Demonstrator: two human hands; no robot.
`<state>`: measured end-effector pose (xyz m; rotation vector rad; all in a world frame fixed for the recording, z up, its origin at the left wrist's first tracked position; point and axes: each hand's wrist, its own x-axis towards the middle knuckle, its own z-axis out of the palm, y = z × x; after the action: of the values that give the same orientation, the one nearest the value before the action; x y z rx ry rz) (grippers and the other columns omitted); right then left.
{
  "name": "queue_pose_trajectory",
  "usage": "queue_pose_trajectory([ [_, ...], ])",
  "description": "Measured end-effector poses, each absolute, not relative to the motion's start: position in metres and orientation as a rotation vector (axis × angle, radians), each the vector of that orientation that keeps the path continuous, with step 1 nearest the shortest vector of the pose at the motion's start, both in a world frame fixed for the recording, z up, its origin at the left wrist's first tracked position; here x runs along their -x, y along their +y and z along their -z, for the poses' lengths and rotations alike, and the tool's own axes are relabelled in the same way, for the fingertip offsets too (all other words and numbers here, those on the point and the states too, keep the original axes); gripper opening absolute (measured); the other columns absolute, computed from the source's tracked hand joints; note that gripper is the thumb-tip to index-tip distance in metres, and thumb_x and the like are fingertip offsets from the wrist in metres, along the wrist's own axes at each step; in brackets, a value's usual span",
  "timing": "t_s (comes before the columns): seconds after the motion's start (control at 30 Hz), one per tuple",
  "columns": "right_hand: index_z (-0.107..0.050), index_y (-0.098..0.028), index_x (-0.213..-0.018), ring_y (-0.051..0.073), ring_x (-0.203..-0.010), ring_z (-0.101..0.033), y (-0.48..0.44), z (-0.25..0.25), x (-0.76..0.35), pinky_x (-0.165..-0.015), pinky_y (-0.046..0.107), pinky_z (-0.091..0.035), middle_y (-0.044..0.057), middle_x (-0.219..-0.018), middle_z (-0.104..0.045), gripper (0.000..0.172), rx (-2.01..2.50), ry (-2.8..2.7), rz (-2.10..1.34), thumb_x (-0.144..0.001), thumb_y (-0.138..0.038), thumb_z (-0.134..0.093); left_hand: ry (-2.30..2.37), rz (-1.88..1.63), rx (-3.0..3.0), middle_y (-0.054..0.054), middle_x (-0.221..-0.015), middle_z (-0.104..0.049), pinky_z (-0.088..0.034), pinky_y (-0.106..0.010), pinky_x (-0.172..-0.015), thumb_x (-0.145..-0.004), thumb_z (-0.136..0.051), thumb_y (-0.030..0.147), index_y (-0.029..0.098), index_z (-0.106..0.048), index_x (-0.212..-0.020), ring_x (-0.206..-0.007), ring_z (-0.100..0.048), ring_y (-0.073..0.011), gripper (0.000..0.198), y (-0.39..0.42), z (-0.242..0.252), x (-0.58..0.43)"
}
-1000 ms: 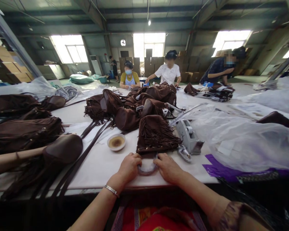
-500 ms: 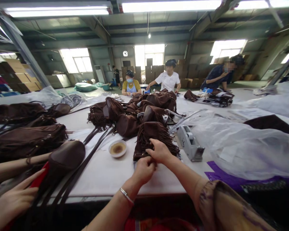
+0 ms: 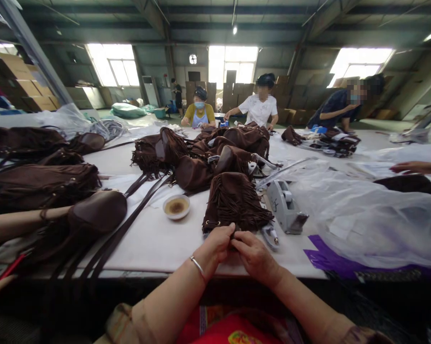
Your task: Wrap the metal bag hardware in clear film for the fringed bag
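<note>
A dark brown fringed bag [image 3: 230, 196] lies on the table in front of me, its fringe fanned to the right and metal eyelets along its near edge. My left hand [image 3: 218, 244] is closed at that near edge, thumb on top. Beside it, my right hand [image 3: 254, 253] pinches at the same spot, fingertips almost meeting the left ones. A small dark part of the bag, perhaps its cord, shows between them; my fingers hide the rest. Clear plastic with a small metal end [image 3: 272, 236] sticks out at the bag's right.
Left of the bag stands a white bowl of brown paste [image 3: 177, 207]; a grey tape dispenser [image 3: 286, 208] is to the right. Brown bags [image 3: 197, 160] are piled behind. A co-worker's arm [image 3: 25, 222] reaches in at left, another's hand [image 3: 418, 167] at right. Plastic sheeting [image 3: 344, 215] covers the right side.
My right hand has come down off the fringe to the near edge, beside my left hand. Another person's hand has entered at right. The co-worker's red-handled thing at left has moved lower.
</note>
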<state>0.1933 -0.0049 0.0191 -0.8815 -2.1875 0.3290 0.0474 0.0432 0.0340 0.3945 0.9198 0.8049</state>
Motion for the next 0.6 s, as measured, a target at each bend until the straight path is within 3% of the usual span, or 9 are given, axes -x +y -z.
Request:
queue_pose_trajectory([
  [0.1, -0.069, -0.022, -0.11, 0.028, -0.114, -0.058, -0.02, -0.014, -0.196, -0.1, 0.046, -0.049, 0.012, -0.117, -0.064, 0.027, 1.035, -1.917, -0.549, -0.09, -0.019, -0.052, 0.911, -0.754, -0.362, -0.007, -0.073, -0.066, -0.047, -0.022, -0.053, -0.098, -0.052, 0.03, 0.01, -0.064, -0.082, -0.058, -0.06, -0.0127, 0.028, 0.044, -0.033, -0.05],
  [0.2, -0.069, -0.019, -0.099, 0.025, -0.08, -0.066, -0.022, -0.012, -0.193, -0.063, 0.035, -0.058, 0.01, -0.089, -0.068, 0.028, 1.313, -1.353, -0.995, -0.087, -0.044, -0.063, 0.897, -0.73, -0.365, -0.007, -0.077, -0.067, -0.051, -0.027, -0.057, -0.098, -0.049, 0.026, 0.011, -0.065, -0.087, -0.062, -0.063, -0.0151, 0.025, 0.04, -0.033, -0.047],
  [0.3, -0.065, -0.016, -0.089, 0.016, -0.056, -0.059, -0.01, -0.017, -0.179, -0.041, 0.023, -0.045, 0.005, -0.074, -0.065, 0.043, 1.291, -0.885, -1.549, -0.08, -0.058, -0.069, 0.908, -0.732, -0.386, -0.004, -0.066, -0.063, -0.046, -0.024, -0.049, -0.095, -0.051, 0.026, 0.011, -0.064, -0.082, -0.054, -0.059, -0.0139, 0.023, 0.036, -0.032, -0.048],
  [0.47, -0.06, -0.015, -0.081, 0.007, -0.046, -0.051, 0.004, -0.022, -0.155, -0.036, 0.014, -0.035, -0.001, -0.065, -0.061, 0.03, 1.15, -0.403, -1.751, -0.077, -0.037, -0.079, 0.976, -0.735, -0.413, 0.002, -0.049, -0.05, -0.035, -0.021, -0.039, -0.087, -0.06, 0.024, 0.013, -0.06, -0.07, -0.039, -0.044, -0.0101, 0.02, 0.033, -0.029, -0.052],
  [0.6, -0.059, -0.015, -0.08, 0.006, -0.043, -0.05, 0.0, -0.017, -0.152, -0.035, 0.013, -0.034, -0.001, -0.064, -0.062, 0.023, 1.12, -0.376, -1.753, -0.082, -0.032, -0.072, 1.012, -0.703, -0.411, 0.004, -0.042, -0.04, -0.032, -0.022, -0.036, -0.093, -0.054, 0.041, 0.013, -0.061, -0.071, -0.034, -0.038, -0.0107, 0.036, 0.035, -0.031, -0.053],
])
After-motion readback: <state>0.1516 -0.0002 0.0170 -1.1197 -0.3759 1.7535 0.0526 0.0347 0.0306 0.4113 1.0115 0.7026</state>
